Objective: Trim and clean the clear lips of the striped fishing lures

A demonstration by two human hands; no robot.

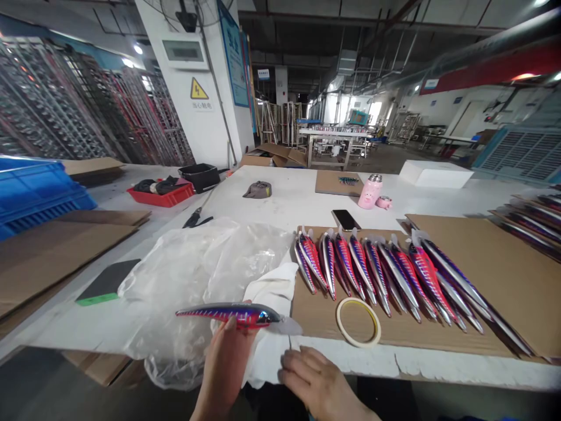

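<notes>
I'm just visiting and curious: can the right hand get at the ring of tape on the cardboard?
Probably yes. The right hand is empty, and the tape ring lies close by on the cardboard, with nothing between them; the row of lures lies beyond it.

Lure stack (537,219) cropped at right edge

A tape ring (358,321) lies on cardboard (315,316); beyond, a phone (346,220) and pink bottle (370,192) (lid (384,202) beside it).
</notes>
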